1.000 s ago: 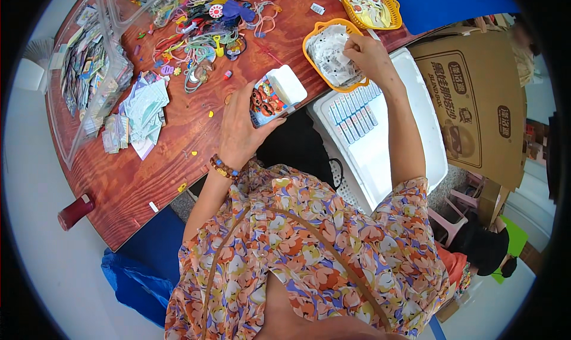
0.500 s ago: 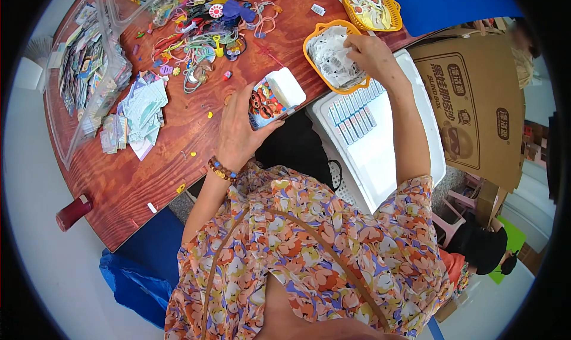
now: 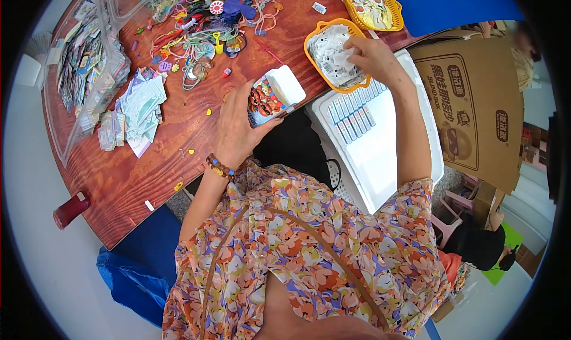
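My left hand point(image 3: 234, 121) is closed round a small printed cardboard box point(image 3: 264, 104) at the table's near edge. The box's white flap point(image 3: 287, 85) stands open on its right side, and its colourful face shows cartoon figures. Over an orange plastic basket point(image 3: 362, 85), my right hand point(image 3: 373, 57) reaches down with its fingers pinched together. A small pale, translucent packet point(image 3: 342, 59) shows at these fingertips. More such white packets with dark marks point(image 3: 326, 50) fill the basket.
Beyond stands a yellow basket point(image 3: 397, 10) of flat cutouts. Small boxes point(image 3: 355, 125) line a white lid point(image 3: 380, 156) at right. Trinkets and cords point(image 3: 199, 43), stacked cards point(image 3: 143, 105) and a clear bin point(image 3: 65, 141) crowd the left. A large carton point(image 3: 476, 102) stands at right.
My right hand's fingers have drawn together on a packet in the basket, now showing at the fingertips. My left hand keeps the box in nearly the same place.
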{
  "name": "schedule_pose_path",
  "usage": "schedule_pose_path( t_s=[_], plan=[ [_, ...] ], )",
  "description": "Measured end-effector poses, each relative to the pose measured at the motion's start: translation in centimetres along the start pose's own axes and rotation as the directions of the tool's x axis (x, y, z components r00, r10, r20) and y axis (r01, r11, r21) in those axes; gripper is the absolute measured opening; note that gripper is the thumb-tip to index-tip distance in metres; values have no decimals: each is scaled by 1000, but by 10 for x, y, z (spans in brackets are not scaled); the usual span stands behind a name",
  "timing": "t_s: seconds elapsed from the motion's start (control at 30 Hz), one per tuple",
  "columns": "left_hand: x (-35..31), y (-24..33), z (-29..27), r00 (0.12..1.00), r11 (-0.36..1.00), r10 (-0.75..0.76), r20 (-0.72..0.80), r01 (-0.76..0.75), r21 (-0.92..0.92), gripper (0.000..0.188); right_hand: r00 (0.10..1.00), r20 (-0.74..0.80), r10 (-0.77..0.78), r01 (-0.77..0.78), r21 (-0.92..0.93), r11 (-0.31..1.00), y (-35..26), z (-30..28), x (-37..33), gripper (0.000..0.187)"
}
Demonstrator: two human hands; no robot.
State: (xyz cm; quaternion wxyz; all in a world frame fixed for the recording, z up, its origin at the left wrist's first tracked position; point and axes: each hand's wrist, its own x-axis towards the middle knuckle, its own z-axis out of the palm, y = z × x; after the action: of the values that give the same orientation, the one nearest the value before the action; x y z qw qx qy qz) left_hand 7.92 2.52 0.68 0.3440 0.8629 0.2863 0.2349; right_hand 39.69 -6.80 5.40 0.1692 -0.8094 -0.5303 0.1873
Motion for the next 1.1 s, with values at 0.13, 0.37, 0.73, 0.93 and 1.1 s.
schedule_pose_path(
  t_s=[0.13, 0.37, 0.73, 0.93, 1.1],
  plan=[
    [0, 1, 0, 999, 999, 29, -15, -28, 19, 84, 988, -52, -142, 134, -140, 981, 7, 5, 6, 7],
    [1, 1, -2, 999, 999, 42, -32, -41, 15, 84, 999, -39, 36, -31, 115, 993, 1, -9, -1, 6],
    [0, 0, -3, 1000, 1000, 24, -17, -24, 17, 83, 999, 34, -13, 12, 41, 999, 0, 5, 7, 7],
    [3, 2, -3, 1000, 1000, 29, -6, -29, 4, 83, 995, 44, 93, -102, 310, 945, 10, -10, 1, 6],
    [13, 9, 0, 996, 995, 88, -31, -86, 58, 82, 990, 52, 132, -139, 544, 827, 4, -16, -3, 7]
  ],
)
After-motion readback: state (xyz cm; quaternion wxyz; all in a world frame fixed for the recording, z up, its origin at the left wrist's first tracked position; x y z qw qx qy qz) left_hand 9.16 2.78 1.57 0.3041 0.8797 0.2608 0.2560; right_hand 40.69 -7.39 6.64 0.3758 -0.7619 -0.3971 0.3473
